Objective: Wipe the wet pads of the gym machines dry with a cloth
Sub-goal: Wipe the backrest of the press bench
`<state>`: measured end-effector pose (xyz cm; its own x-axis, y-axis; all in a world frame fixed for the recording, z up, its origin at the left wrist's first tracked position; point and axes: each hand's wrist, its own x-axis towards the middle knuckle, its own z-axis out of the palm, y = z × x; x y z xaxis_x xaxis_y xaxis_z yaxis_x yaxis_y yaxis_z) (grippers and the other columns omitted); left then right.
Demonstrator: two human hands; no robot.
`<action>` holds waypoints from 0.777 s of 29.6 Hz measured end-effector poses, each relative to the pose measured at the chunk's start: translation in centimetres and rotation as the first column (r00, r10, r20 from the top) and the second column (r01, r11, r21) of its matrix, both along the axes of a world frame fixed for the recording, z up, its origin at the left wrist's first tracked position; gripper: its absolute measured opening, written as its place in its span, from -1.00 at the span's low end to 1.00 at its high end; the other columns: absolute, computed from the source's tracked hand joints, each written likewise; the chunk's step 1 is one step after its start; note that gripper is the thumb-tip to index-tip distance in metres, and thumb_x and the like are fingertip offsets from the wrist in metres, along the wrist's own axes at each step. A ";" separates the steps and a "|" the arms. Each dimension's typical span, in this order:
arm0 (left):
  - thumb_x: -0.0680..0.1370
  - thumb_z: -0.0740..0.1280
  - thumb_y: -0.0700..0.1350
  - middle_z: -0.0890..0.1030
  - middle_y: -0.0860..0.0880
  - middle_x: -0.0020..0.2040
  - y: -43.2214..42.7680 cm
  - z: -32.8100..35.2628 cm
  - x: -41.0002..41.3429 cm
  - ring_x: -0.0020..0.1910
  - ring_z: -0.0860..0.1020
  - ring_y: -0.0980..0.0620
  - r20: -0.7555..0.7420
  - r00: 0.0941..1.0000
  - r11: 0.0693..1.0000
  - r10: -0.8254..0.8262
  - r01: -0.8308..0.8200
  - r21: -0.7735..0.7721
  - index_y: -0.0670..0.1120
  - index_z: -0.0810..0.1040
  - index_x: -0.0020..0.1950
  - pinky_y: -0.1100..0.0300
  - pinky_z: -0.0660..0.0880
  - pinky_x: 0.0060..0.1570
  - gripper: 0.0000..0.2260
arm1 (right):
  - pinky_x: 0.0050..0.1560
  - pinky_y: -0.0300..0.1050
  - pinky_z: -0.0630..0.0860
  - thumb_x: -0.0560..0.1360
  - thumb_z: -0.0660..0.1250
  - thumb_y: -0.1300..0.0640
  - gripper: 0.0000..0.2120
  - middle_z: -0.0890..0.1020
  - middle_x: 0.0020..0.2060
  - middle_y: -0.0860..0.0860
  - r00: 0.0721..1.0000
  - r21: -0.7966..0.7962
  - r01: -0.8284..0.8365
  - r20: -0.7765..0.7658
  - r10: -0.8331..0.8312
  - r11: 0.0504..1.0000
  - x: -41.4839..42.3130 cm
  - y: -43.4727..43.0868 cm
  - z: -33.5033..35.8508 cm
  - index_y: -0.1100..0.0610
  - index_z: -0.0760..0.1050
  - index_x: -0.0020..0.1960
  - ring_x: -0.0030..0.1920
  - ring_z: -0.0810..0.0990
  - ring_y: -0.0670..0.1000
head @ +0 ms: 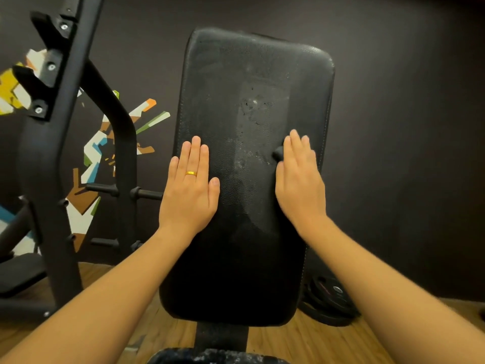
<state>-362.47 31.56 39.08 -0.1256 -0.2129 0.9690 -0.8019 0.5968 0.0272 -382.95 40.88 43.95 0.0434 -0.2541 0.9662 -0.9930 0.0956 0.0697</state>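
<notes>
A tall black backrest pad (252,82) stands tilted in front of me, with a pale streak of droplets down its middle. My left hand (190,190), wearing a gold ring, lies flat on the pad's left edge with straight fingers. My right hand (299,179) presses flat on the pad's right side. A small dark fold, apparently the cloth (278,153), pokes out from under its fingers; the rest of it is hidden. Below, the speckled wet seat pad (217,358) shows at the frame's bottom edge.
A black steel rack frame (52,158) with pegs stands to the left. Weight plates (331,298) lie on the wooden floor (301,342) at the lower right. Behind is a dark wall with a coloured mural (97,151).
</notes>
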 end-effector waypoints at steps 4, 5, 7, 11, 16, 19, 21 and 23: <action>0.67 0.00 0.03 0.01 -0.19 0.65 0.0 -0.2 0.0 0.64 -0.01 -0.16 0.004 1.000 1.000 0.024 -0.024 -0.005 -0.23 0.05 0.64 -0.12 0.02 0.57 -0.41 | 0.60 0.12 0.10 0.69 0.08 0.17 -0.50 0.16 0.62 0.15 1.000 0.054 0.020 -0.007 -0.020 0.998 0.8 1.0 -9.9 0.27 0.15 0.60 0.63 0.04 0.17; 0.67 0.00 0.03 0.01 -0.19 0.65 0.0 -0.2 -0.1 0.64 -0.01 -0.16 -0.001 1.000 1.000 0.022 -0.022 -0.004 -0.23 0.05 0.64 -0.12 0.02 0.57 -0.41 | 0.60 0.11 0.10 0.68 0.10 0.17 -0.48 0.16 0.62 0.14 1.000 0.061 0.016 -0.006 -0.016 0.998 1.0 1.2 -12.4 0.27 0.15 0.60 0.63 0.04 0.17; 0.67 0.00 0.03 0.00 -0.18 0.66 0.0 -0.2 -0.2 0.64 -0.02 -0.15 -0.008 1.000 1.000 0.017 -0.017 -0.006 -0.22 0.05 0.64 -0.11 0.02 0.57 -0.41 | 0.58 0.10 0.10 0.66 0.11 0.17 -0.48 0.19 0.60 0.14 1.000 0.069 0.016 -0.013 -0.015 0.997 1.4 1.5 -16.4 0.25 0.15 0.59 0.62 0.08 0.18; 0.68 -0.03 0.04 -0.02 -0.17 0.66 -0.1 -0.1 -0.1 0.64 -0.04 -0.13 -0.009 1.000 1.000 0.028 -0.028 -0.005 -0.21 0.03 0.65 -0.08 -0.03 0.58 -0.42 | 0.58 0.10 0.10 0.67 0.07 0.17 -0.50 0.24 0.59 0.16 0.997 0.033 0.016 0.072 -0.018 0.999 2.4 0.9 -17.3 0.25 0.15 0.58 0.62 0.10 0.18; 0.68 0.00 0.02 0.01 -0.17 0.66 0.0 -0.1 -0.2 0.64 -0.02 -0.13 -0.024 0.999 0.999 0.043 -0.043 -0.014 -0.21 0.05 0.64 -0.08 -0.02 0.58 -0.43 | 0.59 0.14 0.11 0.65 0.17 0.22 -0.52 0.29 0.56 0.18 0.988 -0.067 -0.008 0.153 0.018 0.998 6.8 -0.7 -16.1 0.28 0.24 0.55 0.62 0.09 0.20; 0.68 0.01 0.01 0.01 -0.17 0.66 0.0 -0.2 -0.2 0.64 -0.02 -0.13 -0.015 0.999 0.999 0.049 -0.049 -0.021 -0.21 0.05 0.64 -0.06 -0.03 0.58 -0.44 | 0.62 0.09 -0.01 0.61 0.26 0.27 -0.47 0.29 0.56 0.17 0.996 -0.017 -0.047 -0.081 0.045 0.999 8.1 -1.8 -16.0 0.27 0.26 0.56 0.62 0.09 0.19; 0.69 0.01 0.02 -0.01 -0.16 0.66 0.0 0.0 -0.1 0.64 -0.05 -0.11 -0.010 0.999 0.999 0.049 -0.050 -0.018 -0.20 0.04 0.65 -0.01 -0.12 0.57 -0.44 | 0.61 0.08 0.05 0.59 0.30 0.29 -0.45 0.29 0.56 0.16 0.991 0.012 -0.048 -0.128 0.049 0.999 6.6 -1.4 -15.7 0.27 0.27 0.55 0.61 0.10 0.19; 0.69 0.01 0.02 -0.02 -0.15 0.66 0.0 -0.1 -0.2 0.64 -0.06 -0.10 -0.017 0.998 0.998 0.057 -0.057 -0.017 -0.19 0.03 0.65 0.03 -0.18 0.56 -0.44 | 0.59 0.10 0.14 0.60 0.30 0.29 -0.44 0.28 0.56 0.18 0.995 0.008 -0.048 -0.091 0.049 0.999 4.3 -0.4 -15.8 0.27 0.24 0.56 0.61 0.12 0.20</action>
<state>-362.65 31.60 39.02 -0.0974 -0.2021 0.9745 -0.8340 0.5509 0.0309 -378.65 40.44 28.18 0.1433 -0.2550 0.9563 -0.9860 0.0466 0.1602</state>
